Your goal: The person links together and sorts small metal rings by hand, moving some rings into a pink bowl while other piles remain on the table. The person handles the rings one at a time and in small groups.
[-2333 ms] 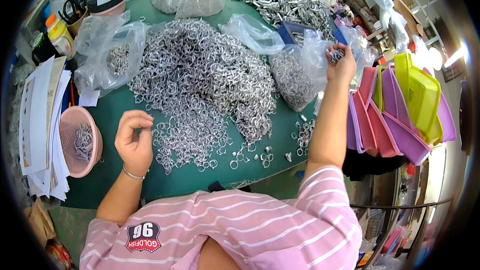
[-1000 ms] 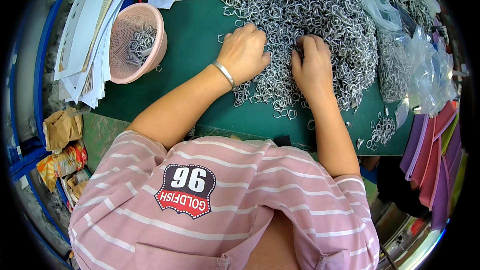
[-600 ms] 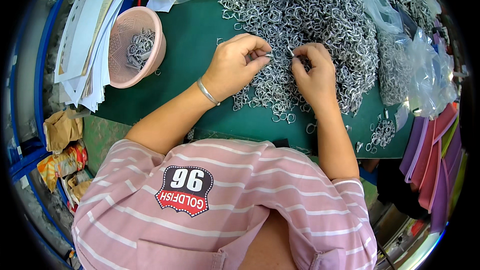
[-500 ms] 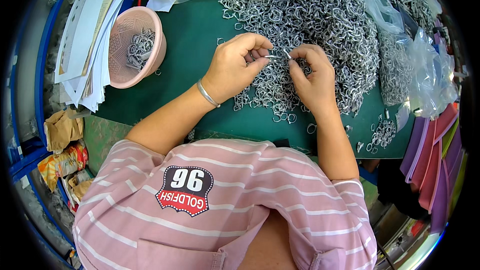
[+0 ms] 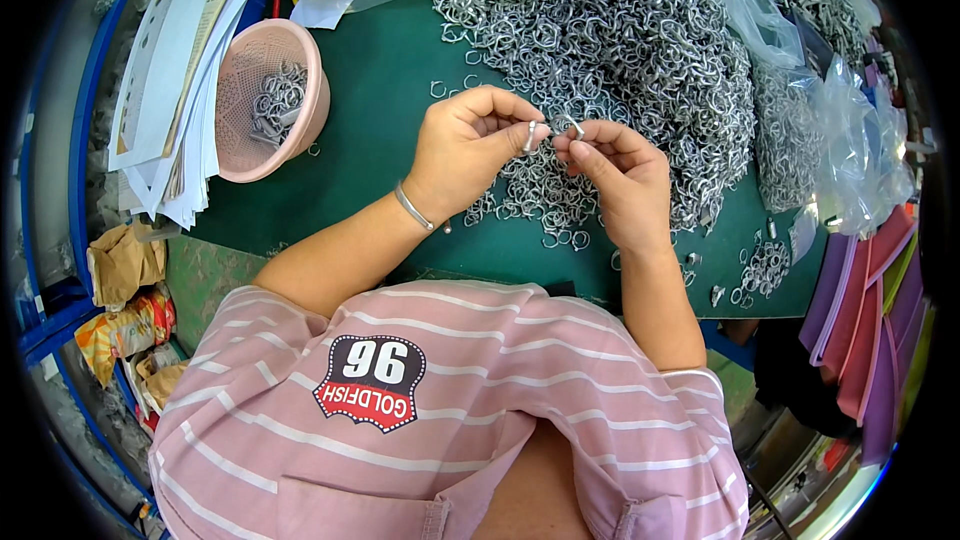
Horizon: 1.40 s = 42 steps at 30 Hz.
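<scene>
My left hand (image 5: 470,143) is closed in a pinch on a small silver metal ring (image 5: 530,137), seen nearly edge-on between thumb and forefinger. Close beside it, my right hand (image 5: 628,180) pinches another silver ring (image 5: 573,127). The fingertips of both hands are close together over the near-left side of a large heap of silver metal rings (image 5: 640,40). Many rings in the heap look like open loops. Whether the two held pieces touch each other cannot be made out.
On the green table (image 5: 370,60), a pink perforated basket (image 5: 316,100) holds several metal pieces. Papers (image 5: 165,70) stand left of it. Clear plastic bags (image 5: 865,140) lie right of the heap. A small cluster of rings (image 5: 768,268) sits near the front right edge.
Both hands have moved slightly down, and the right has come in toward the left. The left hand's ring has turned from lying sideways to pointing toward me.
</scene>
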Tool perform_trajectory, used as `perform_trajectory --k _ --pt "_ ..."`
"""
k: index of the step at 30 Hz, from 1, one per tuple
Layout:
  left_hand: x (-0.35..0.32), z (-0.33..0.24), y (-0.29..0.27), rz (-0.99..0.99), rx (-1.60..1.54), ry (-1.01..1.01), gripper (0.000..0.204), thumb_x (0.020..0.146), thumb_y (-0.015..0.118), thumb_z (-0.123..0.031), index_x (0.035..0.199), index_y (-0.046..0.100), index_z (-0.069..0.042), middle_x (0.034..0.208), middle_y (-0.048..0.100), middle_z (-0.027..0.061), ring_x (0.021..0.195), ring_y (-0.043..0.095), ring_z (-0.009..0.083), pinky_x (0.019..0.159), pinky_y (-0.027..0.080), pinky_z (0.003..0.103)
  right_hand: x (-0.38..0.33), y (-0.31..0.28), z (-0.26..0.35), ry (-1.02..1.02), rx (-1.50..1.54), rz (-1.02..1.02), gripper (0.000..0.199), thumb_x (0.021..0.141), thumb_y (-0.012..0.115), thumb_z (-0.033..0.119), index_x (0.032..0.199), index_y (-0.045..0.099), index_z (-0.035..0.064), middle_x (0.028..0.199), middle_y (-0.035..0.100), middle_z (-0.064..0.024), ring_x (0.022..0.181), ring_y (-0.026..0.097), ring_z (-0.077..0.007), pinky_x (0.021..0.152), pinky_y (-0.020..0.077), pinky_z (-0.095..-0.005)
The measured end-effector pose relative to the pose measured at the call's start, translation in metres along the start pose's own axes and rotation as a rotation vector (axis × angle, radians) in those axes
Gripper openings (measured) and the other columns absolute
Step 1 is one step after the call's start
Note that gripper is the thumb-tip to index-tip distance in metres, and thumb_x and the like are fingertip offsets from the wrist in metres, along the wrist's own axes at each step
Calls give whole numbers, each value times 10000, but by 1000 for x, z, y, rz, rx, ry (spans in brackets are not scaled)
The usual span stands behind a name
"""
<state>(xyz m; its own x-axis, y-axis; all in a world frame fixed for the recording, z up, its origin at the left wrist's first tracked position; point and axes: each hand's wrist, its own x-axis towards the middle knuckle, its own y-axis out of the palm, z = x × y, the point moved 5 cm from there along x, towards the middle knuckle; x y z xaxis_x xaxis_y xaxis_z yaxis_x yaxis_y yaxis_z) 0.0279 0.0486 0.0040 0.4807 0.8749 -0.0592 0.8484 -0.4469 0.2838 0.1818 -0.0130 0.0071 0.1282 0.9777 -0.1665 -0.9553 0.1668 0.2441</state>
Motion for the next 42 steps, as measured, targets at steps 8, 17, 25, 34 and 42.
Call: perform_trajectory --k 8,17,25,34,42 --pt "0 2 6 27 109 119 164 816 660 6 972 616 36 874 639 74 781 615 115 687 510 226 -8 7 3 -170 -146 32 141 845 611 7 983 627 -18 956 652 -96 851 618 -148 732 494 -245" --pt "1 11 0 -3 -154 -162 164 830 670 -76 946 615 26 789 638 75 695 604 124 614 488 231 -9 3 15 -598 -1129 -64 172 744 622 -13 914 634 12 1023 602 -140 930 555 -330 814 450 -395" --pt "1 11 -4 2 -177 -131 134 838 652 -62 941 606 10 805 635 79 712 611 130 618 497 239 -1 -16 26 -519 -968 -230 140 764 581 -73 880 628 -10 854 617 -145 773 611 -300 690 493 -340" --pt "7 17 -6 -33 -70 82 107 838 596 38 932 567 -4 907 633 109 784 627 135 647 528 240 30 -3 9 -460 -1284 -146 141 762 634 57 903 639 60 867 573 -115 846 566 -318 724 487 -398" --pt "3 7 -10 -96 186 319 118 768 651 104 836 612 16 899 574 65 747 576 103 649 506 223 28 -17 19 -447 -1009 -218 162 744 669 -2 890 613 41 787 626 -77 692 613 -232 655 499 -294"
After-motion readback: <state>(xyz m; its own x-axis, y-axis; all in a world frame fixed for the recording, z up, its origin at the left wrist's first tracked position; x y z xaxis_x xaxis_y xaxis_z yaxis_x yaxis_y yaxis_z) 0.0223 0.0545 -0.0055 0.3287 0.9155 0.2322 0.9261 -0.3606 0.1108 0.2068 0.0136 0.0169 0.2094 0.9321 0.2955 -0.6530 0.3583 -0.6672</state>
